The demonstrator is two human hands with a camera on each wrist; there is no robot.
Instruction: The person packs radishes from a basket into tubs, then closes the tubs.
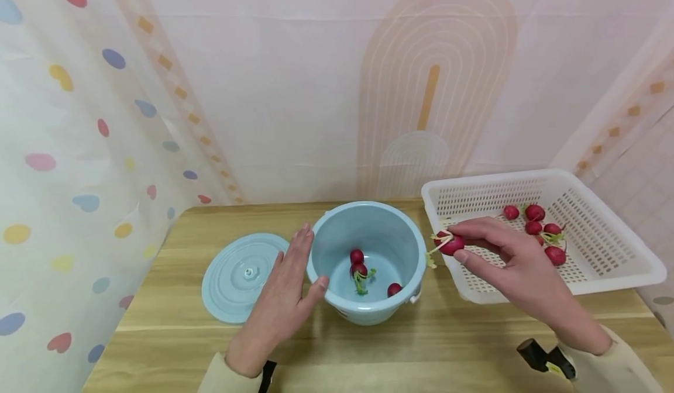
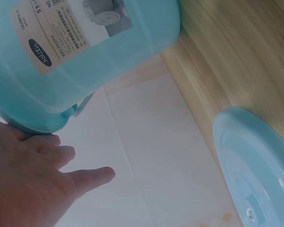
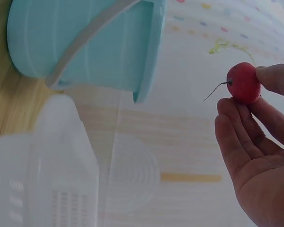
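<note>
Between thumb and fingers my right hand point(image 1: 518, 267) pinches a radish point(image 1: 449, 243) with pale stems, held up between the bucket and the basket. In the right wrist view the same radish point(image 3: 244, 83) shows its thin root and a bit of green. My left hand point(image 1: 286, 288) rests at the left rim of the light blue bucket point(image 1: 367, 307), its fingers straight. Inside the bucket lie a few radishes point(image 1: 357, 257), one with green leaves. The left wrist view shows the left hand point(image 2: 33, 175) under the bucket's rim, near the printed label point(image 2: 49, 35).
A white slotted basket point(image 1: 621, 276) on the right holds several radishes point(image 1: 555, 256). The round blue lid point(image 1: 231, 282) lies left of the bucket on the wooden table point(image 1: 174, 346). A patterned curtain point(image 1: 295, 89) hangs behind. The bucket's grey handle point(image 3: 87, 35) hangs down its side.
</note>
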